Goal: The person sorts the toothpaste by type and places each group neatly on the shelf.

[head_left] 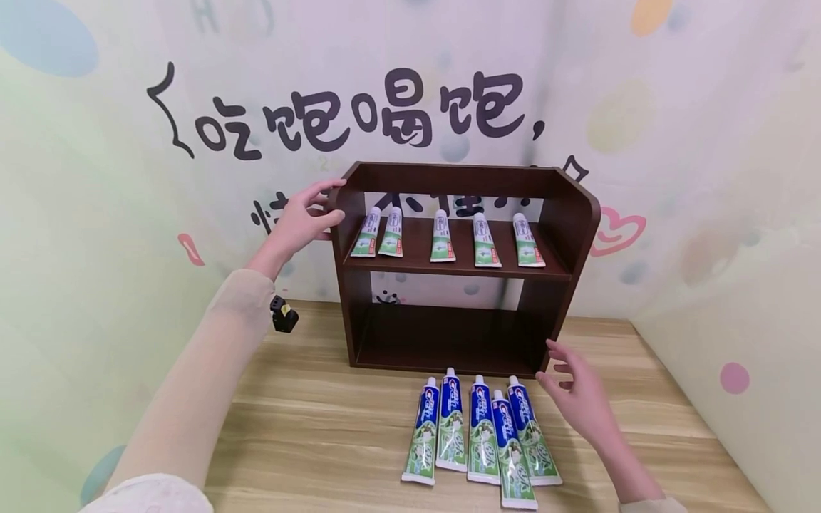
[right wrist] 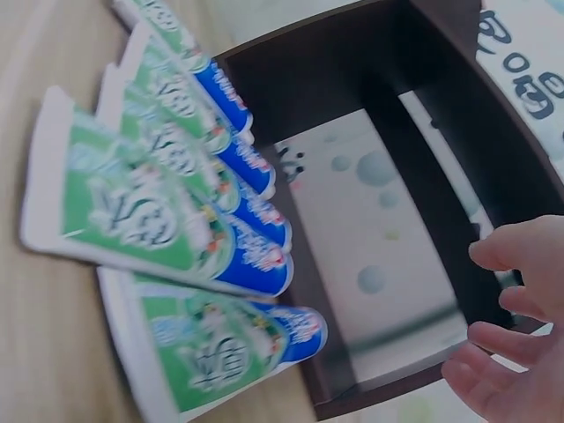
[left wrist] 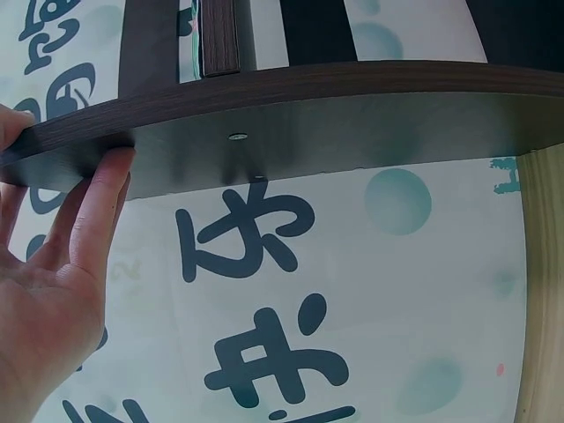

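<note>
A dark brown two-tier shelf (head_left: pixel 455 179) stands on the table against the back wall. My left hand (head_left: pixel 301 221) grips the upper front edge of its left side panel. The left wrist view shows the thumb and fingers on opposite sides of that panel (left wrist: pixel 352 128). Near the shelf's lower right corner, my right hand (head_left: pixel 580 392) holds nothing, its fingers apart and loosely bent. Several blue-and-green toothpaste tubes (head_left: pixel 484 434) lie on the table before the shelf, caps toward it, two overlapping. On the upper tier rest several smaller white-and-green toothpaste tubes (head_left: pixel 441 239), caps toward the back.
The lower tier (head_left: pixel 442 338) holds no tubes. A wall sheet (head_left: pixel 398 43) with large black characters and coloured dots hangs behind. The wooden table (head_left: pixel 308 413) runs to side walls at left and right. A small black device (head_left: pixel 284 315) shows beside my left wrist.
</note>
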{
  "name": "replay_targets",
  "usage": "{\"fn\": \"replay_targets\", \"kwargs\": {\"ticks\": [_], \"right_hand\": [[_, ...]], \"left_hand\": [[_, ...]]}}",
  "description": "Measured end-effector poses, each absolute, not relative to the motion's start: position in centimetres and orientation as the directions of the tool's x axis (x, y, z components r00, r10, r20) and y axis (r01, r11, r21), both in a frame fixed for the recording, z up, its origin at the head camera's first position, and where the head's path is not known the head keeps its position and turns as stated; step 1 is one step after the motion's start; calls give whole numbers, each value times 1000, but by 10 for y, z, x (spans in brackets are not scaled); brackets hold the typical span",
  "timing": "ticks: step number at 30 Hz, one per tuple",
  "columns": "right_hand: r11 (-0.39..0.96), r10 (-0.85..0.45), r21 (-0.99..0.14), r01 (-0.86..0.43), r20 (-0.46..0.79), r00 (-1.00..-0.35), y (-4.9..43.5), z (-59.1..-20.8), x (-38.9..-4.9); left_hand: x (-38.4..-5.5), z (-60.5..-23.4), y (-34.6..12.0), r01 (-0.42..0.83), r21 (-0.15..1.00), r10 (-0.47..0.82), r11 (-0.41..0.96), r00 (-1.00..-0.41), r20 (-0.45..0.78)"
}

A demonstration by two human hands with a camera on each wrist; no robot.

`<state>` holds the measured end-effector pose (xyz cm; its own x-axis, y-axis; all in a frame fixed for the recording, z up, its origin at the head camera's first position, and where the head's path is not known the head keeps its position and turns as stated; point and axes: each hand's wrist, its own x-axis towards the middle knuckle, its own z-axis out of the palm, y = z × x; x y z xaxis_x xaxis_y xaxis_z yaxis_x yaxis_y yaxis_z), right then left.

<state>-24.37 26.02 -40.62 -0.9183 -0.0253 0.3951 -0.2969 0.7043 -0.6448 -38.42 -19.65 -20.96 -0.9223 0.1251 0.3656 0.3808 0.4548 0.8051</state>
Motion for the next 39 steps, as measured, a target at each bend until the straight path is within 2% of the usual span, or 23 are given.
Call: {"fn": "replay_targets", "kwargs": {"ticks": [11, 26, 31, 39], "right_hand": [[726, -125, -654, -213, 179, -976, 266, -431, -236], [751, -158, -652, -105, -23, -987, 270, -440, -234], [772, -171, -627, -103, -48, -984, 266, -444, -233], [747, -178, -655, -113, -34, -983, 258, -451, -232]], "left_hand": [[-382, -208, -198, 377, 807, 141, 454, -925, 353], [-387, -196, -203, 454, 758, 316, 468, -887, 336], [-388, -193, -203, 414, 784, 310, 464, -904, 294], [-385, -193, -207, 369, 830, 320, 417, -915, 246]]}}
